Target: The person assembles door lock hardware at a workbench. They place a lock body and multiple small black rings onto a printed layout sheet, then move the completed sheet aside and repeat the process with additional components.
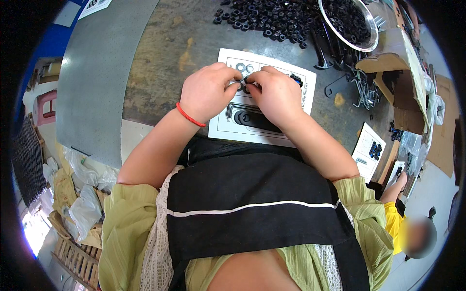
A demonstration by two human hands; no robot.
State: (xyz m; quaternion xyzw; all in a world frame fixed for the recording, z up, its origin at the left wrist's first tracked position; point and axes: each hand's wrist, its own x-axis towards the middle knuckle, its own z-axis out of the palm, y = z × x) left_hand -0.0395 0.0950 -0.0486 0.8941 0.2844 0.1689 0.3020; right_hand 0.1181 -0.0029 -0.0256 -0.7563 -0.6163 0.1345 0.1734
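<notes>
My left hand (208,91) and my right hand (275,93) meet over a white printed card (228,127) on the worktable. Both pinch small black washers (244,84) between their fingertips at the card's upper middle. A red band circles my left wrist. On the card below my hands lie a black hex key (230,109) and larger black rings (243,117). Other parts on the card are hidden under my hands.
A heap of black washers (272,18) lies at the table's far side beside a metal bowl (350,23) full of them. Metal hardware (361,87) and cardboard boxes (405,72) stand at right. More filled cards (369,150) lie near another person (405,213) in yellow.
</notes>
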